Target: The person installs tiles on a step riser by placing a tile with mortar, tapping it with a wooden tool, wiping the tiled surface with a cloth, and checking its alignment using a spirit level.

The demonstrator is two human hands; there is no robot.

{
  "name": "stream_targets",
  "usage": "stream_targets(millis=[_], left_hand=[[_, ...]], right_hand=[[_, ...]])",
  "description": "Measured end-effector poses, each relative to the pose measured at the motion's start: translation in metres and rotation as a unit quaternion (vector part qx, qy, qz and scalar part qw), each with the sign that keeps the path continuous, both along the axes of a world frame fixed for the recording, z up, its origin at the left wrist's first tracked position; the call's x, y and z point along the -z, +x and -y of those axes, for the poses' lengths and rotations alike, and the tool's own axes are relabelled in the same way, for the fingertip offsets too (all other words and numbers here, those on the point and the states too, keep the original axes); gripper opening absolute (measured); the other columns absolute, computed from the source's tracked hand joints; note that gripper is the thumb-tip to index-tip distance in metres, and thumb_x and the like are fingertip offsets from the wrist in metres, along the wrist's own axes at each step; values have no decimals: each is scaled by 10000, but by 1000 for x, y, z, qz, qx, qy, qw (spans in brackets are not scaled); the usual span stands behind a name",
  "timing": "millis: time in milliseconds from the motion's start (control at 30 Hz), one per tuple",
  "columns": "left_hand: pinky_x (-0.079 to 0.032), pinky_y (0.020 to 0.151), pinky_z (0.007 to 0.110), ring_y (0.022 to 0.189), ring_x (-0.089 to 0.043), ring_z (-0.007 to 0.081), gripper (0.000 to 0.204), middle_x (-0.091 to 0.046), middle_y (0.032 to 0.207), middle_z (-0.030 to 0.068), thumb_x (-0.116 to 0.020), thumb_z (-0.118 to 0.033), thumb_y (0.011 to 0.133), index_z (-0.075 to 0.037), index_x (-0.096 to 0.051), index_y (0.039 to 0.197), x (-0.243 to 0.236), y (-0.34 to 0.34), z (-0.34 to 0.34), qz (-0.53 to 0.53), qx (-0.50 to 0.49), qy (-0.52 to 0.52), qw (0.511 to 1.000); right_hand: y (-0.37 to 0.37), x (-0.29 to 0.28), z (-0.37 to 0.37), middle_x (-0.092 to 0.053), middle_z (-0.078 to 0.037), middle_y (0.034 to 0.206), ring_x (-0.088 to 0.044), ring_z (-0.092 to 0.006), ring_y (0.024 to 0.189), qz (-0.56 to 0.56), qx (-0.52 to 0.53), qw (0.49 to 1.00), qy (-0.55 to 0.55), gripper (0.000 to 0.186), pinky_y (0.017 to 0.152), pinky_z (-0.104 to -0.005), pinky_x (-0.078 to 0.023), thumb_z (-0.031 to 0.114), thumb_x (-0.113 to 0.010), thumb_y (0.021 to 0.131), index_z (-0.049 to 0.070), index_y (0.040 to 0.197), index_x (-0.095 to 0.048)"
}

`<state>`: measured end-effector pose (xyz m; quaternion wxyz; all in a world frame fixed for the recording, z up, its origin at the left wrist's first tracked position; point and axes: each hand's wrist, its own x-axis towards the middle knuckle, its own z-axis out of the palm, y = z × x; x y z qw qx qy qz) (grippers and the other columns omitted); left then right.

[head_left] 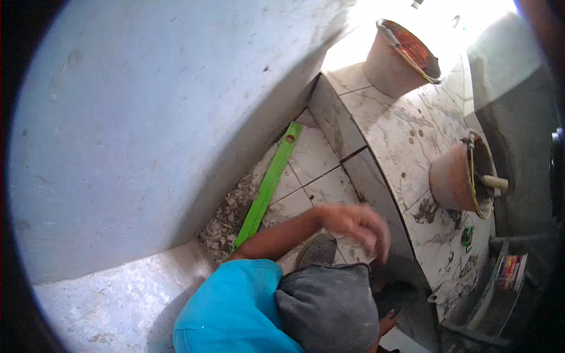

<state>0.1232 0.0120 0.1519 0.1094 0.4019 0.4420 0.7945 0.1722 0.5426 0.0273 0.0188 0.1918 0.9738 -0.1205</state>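
My left hand (359, 228), blurred by motion, hovers over the tiled floor beside the step's riser. Its fingers look bent and a little apart, with nothing visible in them. The bare forearm comes out of a bright blue sleeve. Low in the view, part of my right hand (388, 322) shows beside a dark patch at the riser; what its fingers touch is hidden. Grey cloth (326, 309), apparently my knee, covers much of the lower middle, with a grey shoe (318, 250) just beyond. A green spirit level (272, 176) lies along the wall, left of my hand.
Broken rubble (229, 212) lies at the wall's foot. On the marbled step (388, 132) stand a bucket (385, 67) with reddish contents and another bucket (450, 176) with a pale handle (495, 183) sticking out. A small green object (467, 236) and a dark rack (488, 288) are at right.
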Motion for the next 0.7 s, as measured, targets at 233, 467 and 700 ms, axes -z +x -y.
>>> stream_targets(millis=[233, 467, 700], left_hand=[[-505, 872, 382, 980, -601, 254, 794, -604, 1100, 172, -566, -117, 852, -68, -101, 1493, 72, -76, 123, 415, -469, 188, 756], [-343, 1042, 344, 1236, -433, 315, 848, -423, 1359, 225, -546, -88, 765, -124, -133, 1504, 127, -130, 195, 286, -675, -156, 662], [-263, 1118, 373, 1364, -294, 359, 899, -327, 1445, 263, -683, -355, 742, 8, -255, 1445, 121, -155, 223, 301, -703, -138, 630]], right_hand=[[-19, 67, -80, -393, -227, 1411, -389, -395, 1287, -32, -85, 993, 81, 586, 1038, -425, -360, 378, -406, 984, 18, 1434, -300], [-12, 50, -71, -360, -229, 1432, -370, -391, 1303, 27, -4, 994, 102, 618, 1059, -424, -340, 425, -398, 982, 25, 1441, -288], [-9, 52, -80, -360, -258, 1421, -368, -403, 1301, -9, -75, 995, 71, 652, 1057, -442, -327, 435, -396, 982, -27, 1427, -281]])
